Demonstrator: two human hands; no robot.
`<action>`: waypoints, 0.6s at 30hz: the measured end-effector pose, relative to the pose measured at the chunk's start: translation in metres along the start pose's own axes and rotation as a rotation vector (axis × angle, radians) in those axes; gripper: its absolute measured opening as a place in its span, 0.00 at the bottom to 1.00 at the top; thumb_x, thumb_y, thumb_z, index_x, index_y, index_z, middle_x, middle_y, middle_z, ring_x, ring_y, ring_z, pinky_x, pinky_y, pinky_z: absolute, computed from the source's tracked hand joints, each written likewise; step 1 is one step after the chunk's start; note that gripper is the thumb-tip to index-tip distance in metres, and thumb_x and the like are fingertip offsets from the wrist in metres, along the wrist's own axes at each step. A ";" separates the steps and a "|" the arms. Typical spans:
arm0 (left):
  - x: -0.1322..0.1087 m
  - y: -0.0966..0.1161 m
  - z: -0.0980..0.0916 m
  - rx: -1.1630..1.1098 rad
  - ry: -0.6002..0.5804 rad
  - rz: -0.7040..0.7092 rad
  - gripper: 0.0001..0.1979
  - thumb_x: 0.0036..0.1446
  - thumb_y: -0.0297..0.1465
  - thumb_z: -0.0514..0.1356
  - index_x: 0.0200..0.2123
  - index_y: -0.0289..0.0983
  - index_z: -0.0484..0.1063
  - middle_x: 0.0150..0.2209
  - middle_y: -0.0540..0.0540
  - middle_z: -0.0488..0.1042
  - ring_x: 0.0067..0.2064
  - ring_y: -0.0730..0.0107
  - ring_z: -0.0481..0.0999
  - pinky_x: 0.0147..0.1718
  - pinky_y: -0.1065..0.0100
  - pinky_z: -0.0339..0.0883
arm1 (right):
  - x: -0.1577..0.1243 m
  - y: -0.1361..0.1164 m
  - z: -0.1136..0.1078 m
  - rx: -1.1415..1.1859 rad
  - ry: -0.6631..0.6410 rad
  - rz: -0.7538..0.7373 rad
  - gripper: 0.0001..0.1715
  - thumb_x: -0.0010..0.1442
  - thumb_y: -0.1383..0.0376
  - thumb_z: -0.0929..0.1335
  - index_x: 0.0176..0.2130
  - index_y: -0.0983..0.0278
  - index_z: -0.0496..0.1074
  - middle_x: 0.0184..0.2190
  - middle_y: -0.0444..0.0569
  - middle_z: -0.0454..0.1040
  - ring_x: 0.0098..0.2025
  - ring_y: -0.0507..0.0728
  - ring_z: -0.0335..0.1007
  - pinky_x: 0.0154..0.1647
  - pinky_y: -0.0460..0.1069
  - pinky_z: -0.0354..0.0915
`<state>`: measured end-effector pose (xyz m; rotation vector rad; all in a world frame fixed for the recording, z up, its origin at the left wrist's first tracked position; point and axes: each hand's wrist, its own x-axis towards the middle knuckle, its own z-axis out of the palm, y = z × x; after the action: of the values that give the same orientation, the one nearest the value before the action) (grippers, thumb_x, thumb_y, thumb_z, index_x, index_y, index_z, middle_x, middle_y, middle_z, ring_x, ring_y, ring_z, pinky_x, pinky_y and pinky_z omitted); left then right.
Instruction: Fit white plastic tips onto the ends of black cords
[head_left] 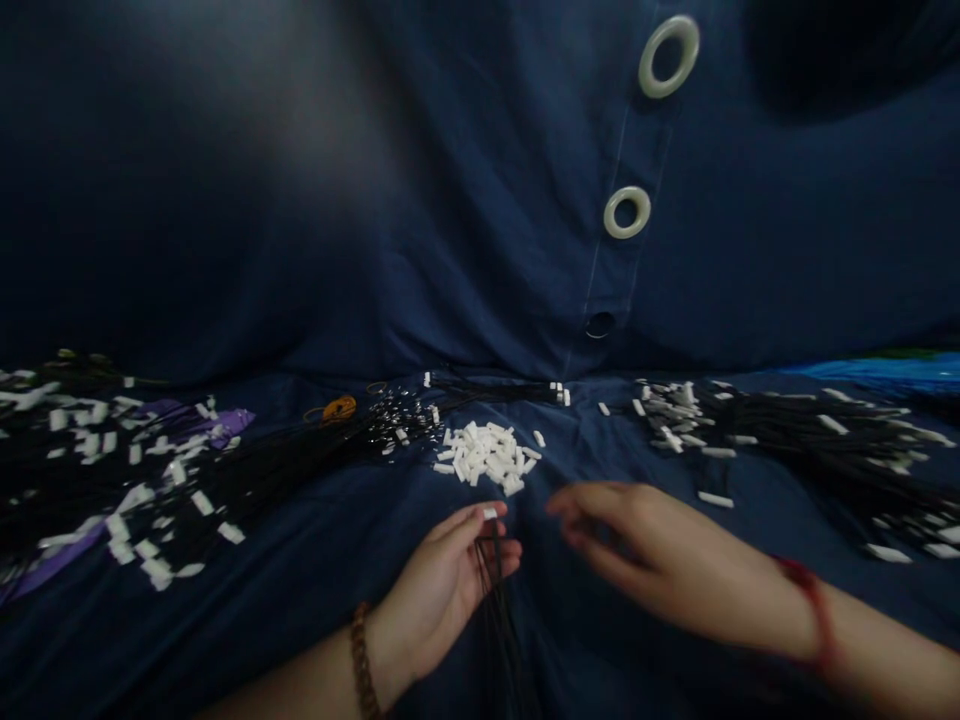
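My left hand (450,580) pinches a small white connector (490,514) between thumb and forefinger. Thin black wires (496,610) run down from it across the fingers. To its right, my right hand (637,550) is blurred, with thumb and forefinger somewhat apart and nothing visible between them. Just beyond both hands lies a heap of small white connector housings (491,455) on dark blue cloth (592,640). Behind the heap, a short bundle of black wires (499,390) has white ends.
Black wire bundles with white connectors (157,500) spread over the left, near purple strips (225,425) and an orange coil (339,409). More black wires (795,430) with white ends lie at right, below blue strands (892,370). A hanging cloth with pale rings (643,68) rises behind.
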<state>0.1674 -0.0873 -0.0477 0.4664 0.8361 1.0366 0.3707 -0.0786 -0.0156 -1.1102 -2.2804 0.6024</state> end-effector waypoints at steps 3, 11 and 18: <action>-0.001 -0.001 0.001 0.032 0.007 -0.004 0.09 0.56 0.26 0.54 0.39 0.29 0.70 0.30 0.44 0.70 0.31 0.72 0.73 0.34 0.70 0.67 | 0.038 0.024 0.022 -0.102 0.023 -0.017 0.13 0.59 0.68 0.63 0.45 0.69 0.67 0.38 0.52 0.67 0.40 0.55 0.65 0.45 0.55 0.62; 0.002 -0.001 0.004 0.042 0.034 -0.009 0.08 0.56 0.26 0.54 0.38 0.30 0.70 0.31 0.44 0.69 0.33 0.70 0.72 0.33 0.70 0.66 | 0.052 0.051 0.045 -0.110 0.023 -0.062 0.10 0.60 0.68 0.63 0.42 0.66 0.68 0.38 0.48 0.66 0.38 0.53 0.63 0.41 0.52 0.62; 0.003 0.000 0.001 0.038 0.034 -0.022 0.10 0.55 0.26 0.55 0.41 0.30 0.70 0.32 0.42 0.71 0.34 0.70 0.72 0.36 0.69 0.66 | 0.050 0.053 0.042 0.129 0.102 0.009 0.09 0.59 0.64 0.64 0.38 0.68 0.67 0.33 0.46 0.66 0.35 0.52 0.63 0.39 0.51 0.61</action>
<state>0.1691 -0.0851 -0.0482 0.4722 0.8908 1.0116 0.3492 -0.0146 -0.0658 -1.0652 -2.1198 0.6707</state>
